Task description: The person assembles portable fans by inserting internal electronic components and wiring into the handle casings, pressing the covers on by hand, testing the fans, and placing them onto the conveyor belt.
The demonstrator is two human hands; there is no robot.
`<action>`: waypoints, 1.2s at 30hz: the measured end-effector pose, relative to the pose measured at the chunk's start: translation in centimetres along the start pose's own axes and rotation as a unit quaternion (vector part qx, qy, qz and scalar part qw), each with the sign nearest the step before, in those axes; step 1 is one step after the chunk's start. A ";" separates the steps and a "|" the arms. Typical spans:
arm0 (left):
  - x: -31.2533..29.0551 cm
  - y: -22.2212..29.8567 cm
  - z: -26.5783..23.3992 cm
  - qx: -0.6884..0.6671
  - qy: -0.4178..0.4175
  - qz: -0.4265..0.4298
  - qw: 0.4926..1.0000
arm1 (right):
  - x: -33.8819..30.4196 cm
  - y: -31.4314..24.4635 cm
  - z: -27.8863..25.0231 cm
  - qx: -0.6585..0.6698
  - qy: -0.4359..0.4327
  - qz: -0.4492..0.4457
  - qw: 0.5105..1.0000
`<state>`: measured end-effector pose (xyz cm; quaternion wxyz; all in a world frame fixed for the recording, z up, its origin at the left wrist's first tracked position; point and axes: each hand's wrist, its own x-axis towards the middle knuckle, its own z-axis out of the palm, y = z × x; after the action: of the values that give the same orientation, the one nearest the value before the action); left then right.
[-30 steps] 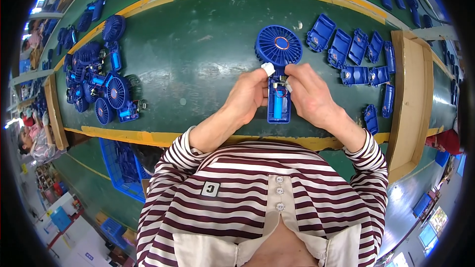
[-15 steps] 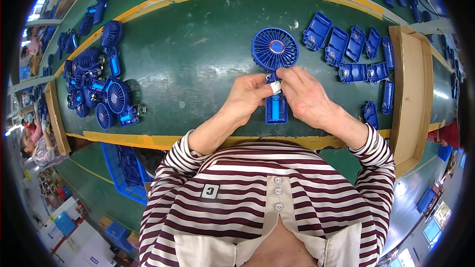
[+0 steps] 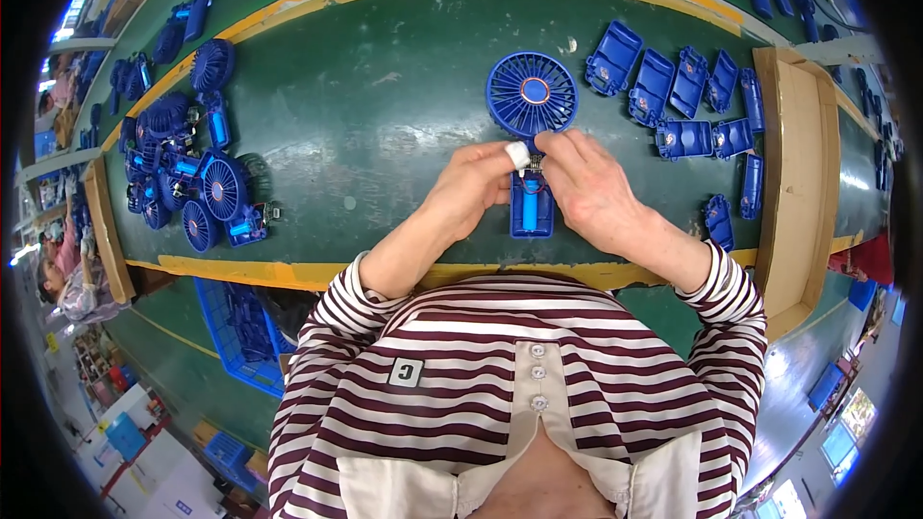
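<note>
We held the blue handheld fan (image 3: 534, 90) between our left hand (image 3: 469, 186) and right hand (image 3: 590, 188), both clamped just below its head (the open handle (image 3: 531, 233) bared a light-blue battery (image 3: 530, 204)).

the fan (image 3: 532, 91) is smooth plastic, its battery (image 3: 531, 207) glossy. the covers (image 3: 651, 88) are shiny moulded plastic. the worktop (image 3: 365, 135) is smooth, glossy and scuffed; the tray (image 3: 800, 183) is matt cardboard, the shirt (image 3: 452, 336) matt cloth.

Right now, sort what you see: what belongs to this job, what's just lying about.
Likely in the job:
- blue fan, gripped by left hand and right hand
- its light-blue cylinder
- probably fan pile, loose shells

Apparently lying about:
- cardboard tray
- blue crate
</note>
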<state>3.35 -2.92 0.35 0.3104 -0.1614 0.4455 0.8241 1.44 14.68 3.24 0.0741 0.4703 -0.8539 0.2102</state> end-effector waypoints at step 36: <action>0.1 0.0 0.1 -0.030 0.043 -0.021 0.998 | -0.7 0.2 1.5 -0.001 0.009 0.026 1.000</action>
<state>3.30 -2.80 0.30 0.3030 -0.2148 0.4304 0.8227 1.82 14.65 1.59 0.0771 0.4455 -0.8655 0.2156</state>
